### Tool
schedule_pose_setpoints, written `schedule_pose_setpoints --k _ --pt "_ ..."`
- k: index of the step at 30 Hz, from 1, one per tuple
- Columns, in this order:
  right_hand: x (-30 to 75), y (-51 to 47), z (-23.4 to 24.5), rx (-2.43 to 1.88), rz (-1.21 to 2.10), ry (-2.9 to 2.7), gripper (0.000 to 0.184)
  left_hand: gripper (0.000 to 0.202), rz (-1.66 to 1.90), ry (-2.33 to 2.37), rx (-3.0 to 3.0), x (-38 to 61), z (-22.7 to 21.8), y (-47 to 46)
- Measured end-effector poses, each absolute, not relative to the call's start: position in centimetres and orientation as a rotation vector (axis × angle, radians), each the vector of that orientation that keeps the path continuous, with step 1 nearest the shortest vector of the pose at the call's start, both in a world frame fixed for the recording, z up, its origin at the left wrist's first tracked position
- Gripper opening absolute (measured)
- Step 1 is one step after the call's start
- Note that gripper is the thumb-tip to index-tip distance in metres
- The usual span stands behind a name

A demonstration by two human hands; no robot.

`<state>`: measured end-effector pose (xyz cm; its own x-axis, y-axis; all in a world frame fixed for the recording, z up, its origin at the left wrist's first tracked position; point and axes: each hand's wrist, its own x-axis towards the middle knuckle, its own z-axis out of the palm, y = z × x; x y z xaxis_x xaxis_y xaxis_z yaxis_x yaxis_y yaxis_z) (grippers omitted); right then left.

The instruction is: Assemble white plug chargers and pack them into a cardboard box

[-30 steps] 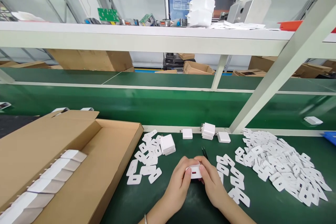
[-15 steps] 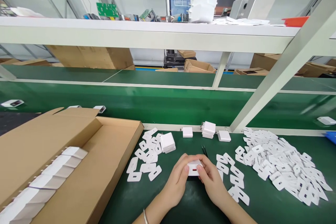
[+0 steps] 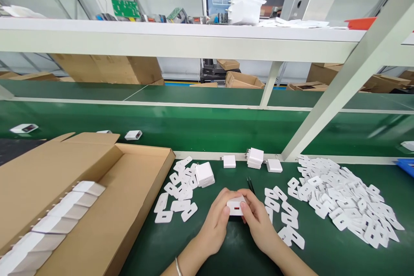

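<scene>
Both hands clasped on one white charger block, low over the green worktop [image 3: 200, 250].

Left hand [image 3: 216, 224] and right hand [image 3: 257, 223] gripping the charger [image 3: 236, 207] from either side, port face up. Best held square, thumbs pressing evenly, clear of tweezers [image 3: 250, 184] behind and loose white plates [image 3: 339, 200] alongside.
</scene>
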<state>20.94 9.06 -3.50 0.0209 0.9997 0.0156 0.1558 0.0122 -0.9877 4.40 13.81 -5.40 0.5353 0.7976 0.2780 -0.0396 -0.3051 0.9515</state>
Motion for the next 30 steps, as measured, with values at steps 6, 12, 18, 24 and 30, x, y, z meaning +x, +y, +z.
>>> schedule_pose_setpoints --k 6,12,18,24,30 --pt "21.5 9.2 -3.4 -1.315 1.115 -1.314 0.048 0.04 0.926 0.589 1.693 4.7 -5.0 13.9" --pt "21.3 9.4 -3.7 -1.344 1.138 -1.321 0.046 0.038 0.975 0.552 1.619 4.9 -5.6 13.9" --pt "21.2 9.1 -4.2 -1.318 1.135 -1.308 0.047 0.047 0.941 0.54 1.57 4.5 -5.4 13.9" --pt "21.2 9.1 -3.6 -1.306 1.112 -1.319 0.047 0.048 0.93 0.529 1.608 4.5 -5.1 13.9" --pt "21.2 9.1 -2.9 -1.301 1.133 -1.321 0.049 0.04 1.013 0.554 1.701 4.7 -5.2 14.2"
